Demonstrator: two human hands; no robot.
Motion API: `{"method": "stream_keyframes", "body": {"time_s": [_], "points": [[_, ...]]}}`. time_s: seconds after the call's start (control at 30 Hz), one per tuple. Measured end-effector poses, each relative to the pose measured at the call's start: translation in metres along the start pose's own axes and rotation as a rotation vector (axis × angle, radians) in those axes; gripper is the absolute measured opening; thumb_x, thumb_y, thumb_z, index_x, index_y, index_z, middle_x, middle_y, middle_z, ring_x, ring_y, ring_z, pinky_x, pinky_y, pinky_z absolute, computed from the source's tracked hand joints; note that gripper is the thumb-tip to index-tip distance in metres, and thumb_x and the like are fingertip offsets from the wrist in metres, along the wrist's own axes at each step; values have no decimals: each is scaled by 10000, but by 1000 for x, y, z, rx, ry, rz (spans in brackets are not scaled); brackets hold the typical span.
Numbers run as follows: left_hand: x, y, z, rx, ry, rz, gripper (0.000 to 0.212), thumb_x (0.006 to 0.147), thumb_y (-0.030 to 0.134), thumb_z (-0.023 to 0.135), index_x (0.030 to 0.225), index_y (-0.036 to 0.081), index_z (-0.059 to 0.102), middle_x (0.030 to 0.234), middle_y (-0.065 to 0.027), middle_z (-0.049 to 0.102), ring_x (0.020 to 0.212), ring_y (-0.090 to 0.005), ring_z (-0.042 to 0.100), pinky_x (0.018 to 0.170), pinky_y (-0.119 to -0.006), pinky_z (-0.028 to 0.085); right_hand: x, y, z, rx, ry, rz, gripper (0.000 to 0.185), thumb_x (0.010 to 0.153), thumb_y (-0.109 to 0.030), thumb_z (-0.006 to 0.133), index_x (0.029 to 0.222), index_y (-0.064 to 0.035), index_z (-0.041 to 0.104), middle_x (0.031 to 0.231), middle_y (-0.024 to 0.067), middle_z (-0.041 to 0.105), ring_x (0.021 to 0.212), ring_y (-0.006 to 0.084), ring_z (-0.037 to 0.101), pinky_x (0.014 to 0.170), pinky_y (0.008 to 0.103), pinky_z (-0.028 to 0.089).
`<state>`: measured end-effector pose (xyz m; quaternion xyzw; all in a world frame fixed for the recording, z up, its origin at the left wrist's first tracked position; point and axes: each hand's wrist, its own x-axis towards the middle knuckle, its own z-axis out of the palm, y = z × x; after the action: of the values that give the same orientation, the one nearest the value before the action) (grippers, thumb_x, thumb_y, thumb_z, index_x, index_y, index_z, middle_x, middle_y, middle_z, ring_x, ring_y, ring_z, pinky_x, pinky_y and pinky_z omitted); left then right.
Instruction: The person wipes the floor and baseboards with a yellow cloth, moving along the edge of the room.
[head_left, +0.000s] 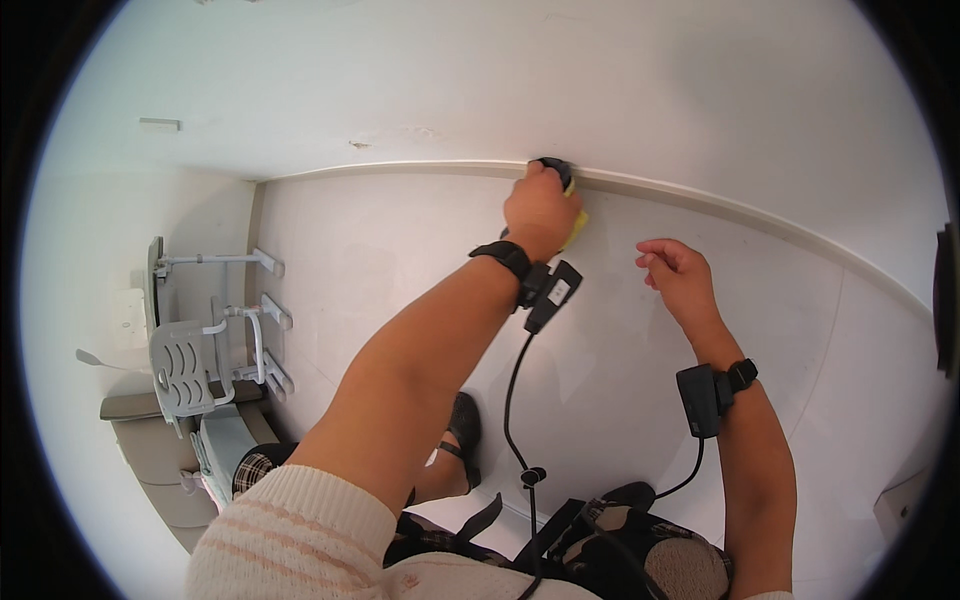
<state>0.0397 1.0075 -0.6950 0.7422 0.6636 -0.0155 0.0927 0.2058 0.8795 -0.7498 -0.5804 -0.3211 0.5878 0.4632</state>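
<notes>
My left hand (541, 214) is closed over a dark and yellow cloth (580, 223). The cloth's dark end meets the top of the cream baseboard (420, 169), where the wall and floor join. Much of the cloth is hidden under the hand, so its full shape cannot be told. To the right, my right hand (679, 277) hangs over the pale tiled floor (600, 345). Its fingers are loosely bent and hold nothing. A black device (553, 296) is strapped to my left wrist, another black device (699, 401) to my right, each with a cable.
At the left stands a light-grey metal-framed chair (184, 367) with a slotted seat, beside brown upholstered furniture (154, 457). The white wall (480, 82) has chipped paint (360, 145). My black shoe (466, 424) rests on the floor. A pale box-like object (900, 502) sits far right.
</notes>
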Motion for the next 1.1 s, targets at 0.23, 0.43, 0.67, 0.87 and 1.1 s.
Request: {"method": "stream_keyframes", "body": {"time_s": [0.23, 0.43, 0.67, 0.87, 1.1], "points": [[-32, 64, 18, -2, -10, 154, 292, 779, 281, 633, 917, 24, 612, 1079, -112, 554, 974, -310, 580, 795, -430, 502, -18, 22, -26, 42, 88, 30, 192, 885, -66, 536, 1030, -7, 647, 845, 53, 665, 666, 89, 567, 607, 220, 470], [-45, 108, 28, -228, -191, 472, 337, 749, 228, 666, 1045, 74, 617, 1095, -120, 549, 999, -315, 568, 823, -409, 494, -19, 42, -48, 217, 159, -15, 155, 872, -53, 507, 957, -1, 627, 798, 62, 650, 613, 96, 554, 563, 222, 451], [-32, 69, 37, -1406, -975, 122, 438, 852, 115, 616, 1264, 21, 500, 1196, -89, 574, 1072, -166, 571, 878, -322, 487, -27, 37, -54, 310, 340, -9, 130, 874, -74, 493, 907, -39, 614, 780, 39, 631, 625, 99, 554, 580, 225, 458], [-44, 38, 14, -1568, -1071, 55, 554, 821, 131, 603, 1333, 44, 413, 1258, -111, 540, 1131, -224, 549, 953, -359, 466, -26, 9, -42, 575, 176, -95, 284, 938, -316, 504, 1038, -62, 584, 987, 49, 618, 863, 144, 585, 766, 289, 484], [-47, 15, 4, -1613, -1126, 61, 623, 783, 186, 644, 1336, 34, 401, 1259, -117, 532, 1140, -236, 539, 959, -375, 463, -32, -27, -22, 516, 151, -130, 494, 945, -431, 472, 1295, -83, 472, 1218, 73, 550, 1086, 164, 528, 915, 314, 432]]}}
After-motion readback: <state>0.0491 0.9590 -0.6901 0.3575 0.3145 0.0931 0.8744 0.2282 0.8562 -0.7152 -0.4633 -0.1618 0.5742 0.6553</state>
